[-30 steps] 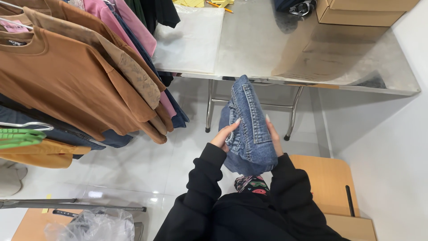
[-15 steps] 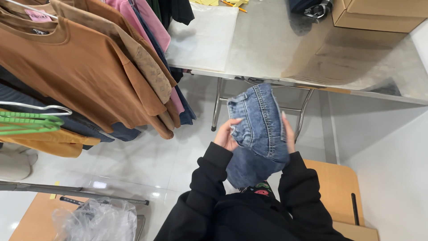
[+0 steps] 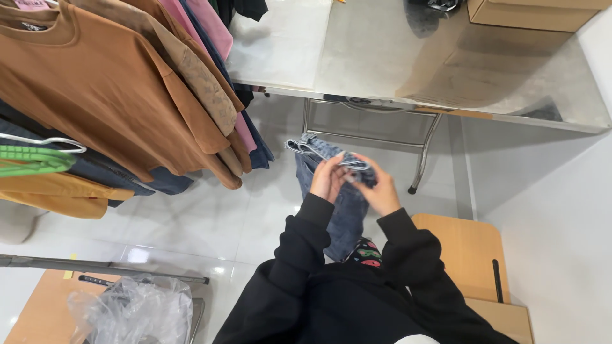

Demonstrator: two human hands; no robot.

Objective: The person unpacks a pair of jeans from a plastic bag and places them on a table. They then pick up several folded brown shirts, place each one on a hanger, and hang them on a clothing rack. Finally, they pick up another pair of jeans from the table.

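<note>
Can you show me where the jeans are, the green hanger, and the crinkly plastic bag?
jeans [image 3: 345, 220]: head view, on the hanging leg below the hands.
green hanger [image 3: 32, 160]: head view, on its flat arm at the left edge.
plastic bag [image 3: 131, 311]: head view, on its crumpled middle.

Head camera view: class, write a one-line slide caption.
Both hands, left hand and right hand, grip folded jeans beside a rack of shirts.

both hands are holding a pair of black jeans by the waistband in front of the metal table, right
Not quite. The jeans are blue denim, not black; the black is the person's sleeves. The head view shows the left hand and right hand holding them by the waistband in front of the metal table.
</note>
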